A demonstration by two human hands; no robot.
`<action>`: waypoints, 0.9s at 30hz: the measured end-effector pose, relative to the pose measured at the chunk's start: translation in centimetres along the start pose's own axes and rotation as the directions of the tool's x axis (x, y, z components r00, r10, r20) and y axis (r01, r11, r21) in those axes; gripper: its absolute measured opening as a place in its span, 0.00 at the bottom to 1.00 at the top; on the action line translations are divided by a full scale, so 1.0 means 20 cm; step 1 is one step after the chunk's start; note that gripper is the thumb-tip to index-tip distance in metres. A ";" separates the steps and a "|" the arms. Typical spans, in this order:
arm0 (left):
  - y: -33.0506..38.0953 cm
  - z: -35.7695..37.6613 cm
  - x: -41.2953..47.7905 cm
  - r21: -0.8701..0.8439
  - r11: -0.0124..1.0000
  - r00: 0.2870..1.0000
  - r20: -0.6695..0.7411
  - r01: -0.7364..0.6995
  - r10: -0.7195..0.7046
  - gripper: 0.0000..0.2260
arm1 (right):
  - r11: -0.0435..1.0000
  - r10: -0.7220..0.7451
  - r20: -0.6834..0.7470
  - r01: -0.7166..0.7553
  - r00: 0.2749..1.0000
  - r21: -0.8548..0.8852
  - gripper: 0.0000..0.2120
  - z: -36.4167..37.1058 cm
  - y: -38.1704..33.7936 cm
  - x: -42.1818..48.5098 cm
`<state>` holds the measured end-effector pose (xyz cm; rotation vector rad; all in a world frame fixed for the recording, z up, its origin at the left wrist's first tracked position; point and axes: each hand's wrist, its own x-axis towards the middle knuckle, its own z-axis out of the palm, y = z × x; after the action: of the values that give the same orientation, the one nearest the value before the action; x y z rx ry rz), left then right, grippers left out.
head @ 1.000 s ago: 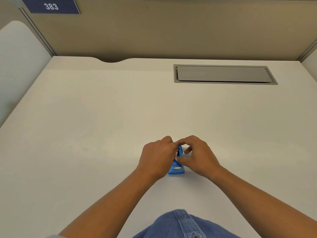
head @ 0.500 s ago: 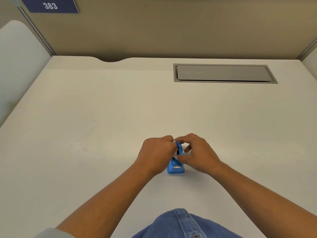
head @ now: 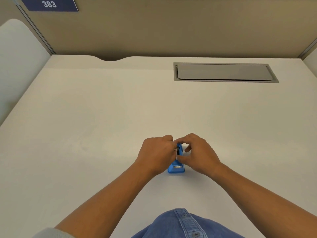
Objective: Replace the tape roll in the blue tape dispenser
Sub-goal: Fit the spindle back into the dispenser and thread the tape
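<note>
A small blue tape dispenser stands on the white desk, its metal cutter end facing me. My left hand is curled against the dispenser's left side, fingers closed at its top. My right hand cups the right side, thumb low on the body and forefinger arched over the top. A thin white edge and a dark gap show between the two hands in the dispenser's middle. The tape roll itself is hidden by my fingers.
A grey recessed cable hatch sits at the back right of the desk. Beige partition walls close the back and sides, with a blue sign reading 383 at top left. A curved notch cuts the desk's far edge.
Both hands stay on the dispenser in nearly the same place. My right fingers have shifted slightly over its top.
</note>
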<state>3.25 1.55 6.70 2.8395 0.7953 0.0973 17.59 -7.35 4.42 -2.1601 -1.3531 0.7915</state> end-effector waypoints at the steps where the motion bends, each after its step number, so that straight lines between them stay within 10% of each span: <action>1: 0.00 0.00 0.00 -0.004 1.000 1.000 -0.006 0.004 -0.004 0.10 | 1.000 0.001 0.001 -0.001 1.000 -0.003 0.19 0.00 0.00 0.00; 27: 0.02 0.00 0.00 -0.026 0.993 0.993 0.035 0.113 -0.112 0.07 | 0.997 0.014 0.021 -0.013 1.000 -0.073 0.23 0.00 0.00 0.00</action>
<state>3.42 1.10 6.85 2.7556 0.9372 0.0448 17.52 -7.39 4.52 -2.2252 -1.3997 0.7836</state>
